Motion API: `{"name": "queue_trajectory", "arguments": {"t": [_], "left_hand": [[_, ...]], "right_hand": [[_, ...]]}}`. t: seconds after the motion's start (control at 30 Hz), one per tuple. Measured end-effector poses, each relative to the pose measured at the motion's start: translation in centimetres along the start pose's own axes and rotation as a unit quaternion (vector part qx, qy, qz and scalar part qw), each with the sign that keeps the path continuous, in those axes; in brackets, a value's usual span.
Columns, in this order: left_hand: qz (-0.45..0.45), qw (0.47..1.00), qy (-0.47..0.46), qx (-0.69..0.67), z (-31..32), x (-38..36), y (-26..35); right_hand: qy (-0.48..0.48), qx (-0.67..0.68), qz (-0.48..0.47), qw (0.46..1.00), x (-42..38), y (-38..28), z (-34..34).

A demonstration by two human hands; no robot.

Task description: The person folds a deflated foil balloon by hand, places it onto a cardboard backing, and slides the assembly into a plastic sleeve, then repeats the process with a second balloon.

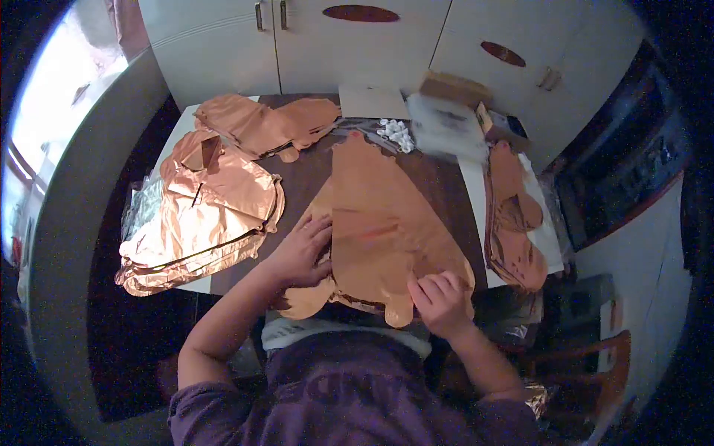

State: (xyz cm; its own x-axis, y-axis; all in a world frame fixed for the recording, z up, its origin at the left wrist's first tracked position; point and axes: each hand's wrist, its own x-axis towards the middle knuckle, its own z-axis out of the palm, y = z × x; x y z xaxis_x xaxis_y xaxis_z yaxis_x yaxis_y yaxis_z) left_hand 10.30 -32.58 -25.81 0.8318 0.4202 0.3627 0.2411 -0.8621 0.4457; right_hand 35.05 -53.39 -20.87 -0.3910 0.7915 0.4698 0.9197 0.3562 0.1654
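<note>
A large, flat, rose-gold foil balloon (383, 215) lies folded on the table in front of me, its narrow end pointing away. My left hand (303, 251) rests on its left part with the fingers spread, their tips against the edge of the upper layer. At the lower right, my right hand (442, 299) is closed, thumb and fingers pinching the foil near the balloon's edge. The small rounded tabs along its near edge hang close to my body.
Shiny flat foil balloons (216, 208) are stacked on the left, with more foil balloons (268, 123) behind. Another folded pile (513, 223) lies at the right edge. Small white pieces (396, 135), a clear plastic bag (446, 126) and a cardboard box (455, 89) are at the back.
</note>
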Motion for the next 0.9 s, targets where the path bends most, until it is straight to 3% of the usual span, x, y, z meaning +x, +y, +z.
{"name": "queue_trajectory", "arguments": {"t": [0.17,0.27,0.4,0.47,0.5,0.57,0.67,0.73,0.8,0.9], "left_hand": [[-0.12,0.99,0.075,-0.007,-1.1,-0.4,-1.2],[-0.018,0.988,0.153,-0.011,-1.9,1.1,0.5],[0.075,0.995,0.03,0.056,-0.7,1.7,0.3],[0.044,0.998,-0.003,0.042,-0.1,1.6,-0.3],[0.033,0.999,-0.007,0.026,0.1,1.5,-0.5],[0.017,1.0,-0.013,0.008,0.3,1.2,-0.8],[0.006,1.0,-0.023,0.009,0.2,1.2,-0.8],[0.003,0.999,-0.035,0.015,-0.1,1.3,-0.4],[0.002,0.999,-0.035,0.005,-0.3,1.3,0.1],[0.003,1.0,-0.024,0.006,-0.4,1.6,0.3]], "right_hand": [[-0.029,-0.026,0.007,0.999,0.0,-0.3,0.6],[-0.045,-0.024,0.022,0.998,0.0,-1.4,0.7],[-0.086,0.019,0.047,0.995,0.2,-3.0,-1.2],[-0.111,0.083,0.073,0.988,0.5,-3.6,-3.2],[-0.158,0.129,0.136,0.969,-0.6,-3.7,-3.4],[-0.247,0.217,0.257,0.909,-3.8,-4.1,-3.7],[-0.18,0.386,0.518,0.742,-8.0,-5.4,0.2],[-0.049,0.534,0.622,0.57,-9.5,-6.3,3.1],[0.123,0.651,0.67,0.335,-8.4,-7.4,5.3],[0.164,0.598,0.66,0.424,-5.0,-7.3,3.6]]}}
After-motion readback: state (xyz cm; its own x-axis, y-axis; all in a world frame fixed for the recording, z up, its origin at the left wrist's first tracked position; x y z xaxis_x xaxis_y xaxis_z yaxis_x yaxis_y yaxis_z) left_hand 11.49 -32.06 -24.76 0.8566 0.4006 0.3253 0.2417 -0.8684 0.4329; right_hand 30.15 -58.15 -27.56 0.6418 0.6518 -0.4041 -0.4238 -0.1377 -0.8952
